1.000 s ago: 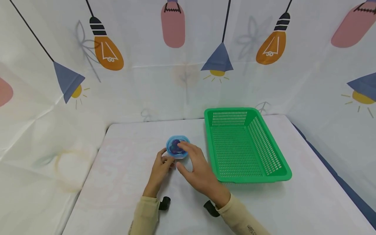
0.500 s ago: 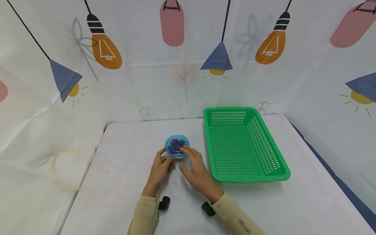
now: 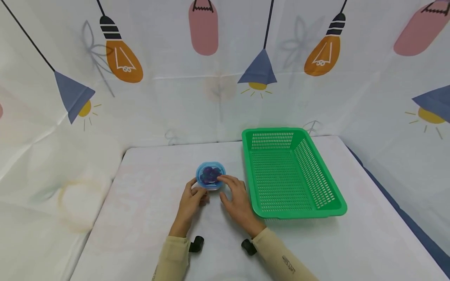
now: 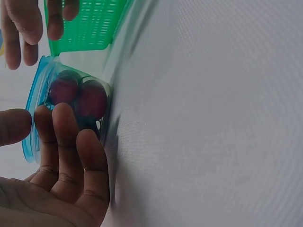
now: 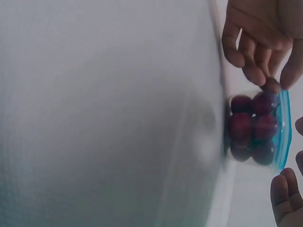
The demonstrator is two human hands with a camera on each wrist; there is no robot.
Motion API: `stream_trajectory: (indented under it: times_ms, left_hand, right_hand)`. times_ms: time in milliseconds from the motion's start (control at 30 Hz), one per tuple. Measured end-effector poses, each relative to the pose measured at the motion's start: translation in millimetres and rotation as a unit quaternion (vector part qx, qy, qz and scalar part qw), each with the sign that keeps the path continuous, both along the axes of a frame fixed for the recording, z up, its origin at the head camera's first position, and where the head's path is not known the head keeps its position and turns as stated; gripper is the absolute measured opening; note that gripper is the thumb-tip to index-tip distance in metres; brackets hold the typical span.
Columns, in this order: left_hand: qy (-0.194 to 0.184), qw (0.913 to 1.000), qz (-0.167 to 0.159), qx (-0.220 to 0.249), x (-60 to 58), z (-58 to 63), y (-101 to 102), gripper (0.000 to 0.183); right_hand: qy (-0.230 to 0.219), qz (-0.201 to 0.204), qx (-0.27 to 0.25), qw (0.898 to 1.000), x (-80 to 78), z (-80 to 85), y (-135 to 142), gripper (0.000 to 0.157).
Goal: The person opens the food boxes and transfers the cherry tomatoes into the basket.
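"Where's the lidded tub (image 3: 211,165) of dark fruit (image 3: 209,174)?"

"On the table (image 3: 151,203), left of the green basket (image 3: 299,214). Right hand (image 3: 239,200) at its right, fingers apart."

"Left hand (image 3: 190,201)?"

"Near left edge; can't tell whether it grips. Steady the tub there, gently."

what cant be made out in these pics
Fruit count: right wrist view, the nearer dark red fruits block any behind.
Part of the blue lid: left wrist view, behind the left hand.
Most of the right hand: right wrist view, cut off by the right edge.
Much of the green basket: left wrist view, beyond the top edge.
Lettering on the right sleeve: head view, too small to read.
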State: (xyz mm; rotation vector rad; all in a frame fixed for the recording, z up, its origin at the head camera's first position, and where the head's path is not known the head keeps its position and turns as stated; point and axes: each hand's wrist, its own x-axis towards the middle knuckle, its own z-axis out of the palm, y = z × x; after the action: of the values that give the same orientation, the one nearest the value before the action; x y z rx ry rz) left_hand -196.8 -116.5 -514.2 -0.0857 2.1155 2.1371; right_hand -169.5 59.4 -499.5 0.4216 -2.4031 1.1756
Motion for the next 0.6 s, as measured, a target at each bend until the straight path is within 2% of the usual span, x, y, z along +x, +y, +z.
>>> stream_trajectory:
  times_ms: [133,300,600]
  left_hand:
    - [0.003,1.0000,0.007,-0.001,0.8,0.5,0.9,0.063]
    - [0.004,0.9998,0.017,-0.008,1.0,1.8,0.5,0.061]
    - [0.004,0.9999,0.014,-0.009,1.4,0.7,1.5,0.063]
  right_hand:
    - [0.000,0.000,-0.007,1.000,-4.1,-6.1,2.0,0.047]
    - [0.002,0.002,0.009,1.000,-8.0,-13.4,-1.6,0.047]
    - [0.046,-0.014,0.000,0.999,-14.2,-15.7,-4.2,0.034]
